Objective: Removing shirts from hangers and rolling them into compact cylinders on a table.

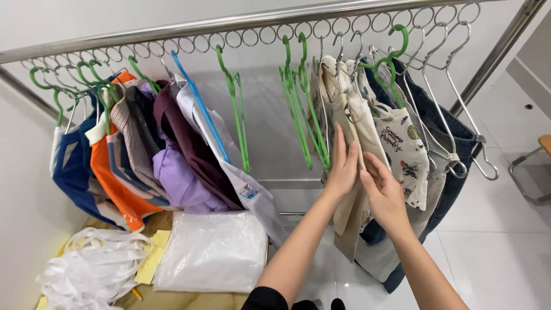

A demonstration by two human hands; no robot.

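Observation:
A steel rail (pixel 189 26) with a row of rings runs across the top. Beige garments (pixel 351 115) hang from it right of centre. My left hand (pixel 343 167) lies flat against the beige cloth, fingers straight and pointing up. My right hand (pixel 383 189) is just beside it, fingers spread on the same cloth. Neither hand closes around anything. A printed cream garment (pixel 408 143) and a dark denim piece (pixel 453 166) hang behind. Empty green hangers (pixel 301 103) hang just left of my hands.
Colourful clothes hang at the left: blue (pixel 72 166), orange (pixel 115 189), lilac (pixel 181 183), maroon (pixel 189 143). A clear plastic bag (pixel 212 252) and white straps (pixel 92 264) lie below. Bare metal hangers (pixel 459 115) hang at the right. A stool (pixel 536 166) stands on the white tiled floor.

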